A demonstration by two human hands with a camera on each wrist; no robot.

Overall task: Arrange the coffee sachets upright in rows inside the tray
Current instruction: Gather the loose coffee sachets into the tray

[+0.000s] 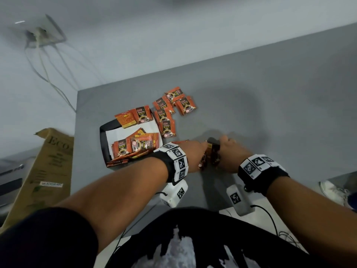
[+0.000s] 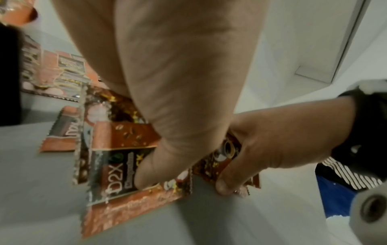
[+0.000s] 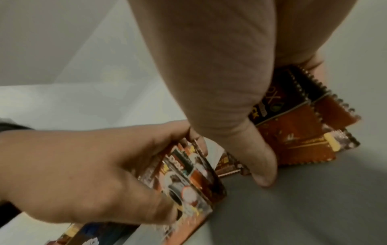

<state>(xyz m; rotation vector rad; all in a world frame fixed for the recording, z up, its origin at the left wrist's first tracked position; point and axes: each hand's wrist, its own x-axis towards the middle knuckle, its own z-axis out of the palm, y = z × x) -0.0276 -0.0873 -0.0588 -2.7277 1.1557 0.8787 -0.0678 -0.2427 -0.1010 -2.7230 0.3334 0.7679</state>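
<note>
Both hands meet over the grey table (image 1: 270, 113), right of the tray, each gripping orange-and-black coffee sachets. My left hand (image 1: 196, 151) pinches a fanned bunch of sachets (image 2: 117, 172), thumb on the front one. My right hand (image 1: 229, 149) grips another bunch (image 3: 293, 132), standing on edge on the table. The black tray (image 1: 103, 136) with a white liner holds two sachets (image 1: 142, 115) leaning at its far end and a loose heap (image 1: 135, 147) at its near end. Several sachets (image 1: 167, 126) lie flat beside the tray's right side.
A cardboard box (image 1: 48, 171) leans off the table's left edge. A wall socket with hanging cables (image 1: 42, 35) is at the far left. The table's near edge runs just below my wrists. A shoe (image 1: 332, 190) shows on the floor at right.
</note>
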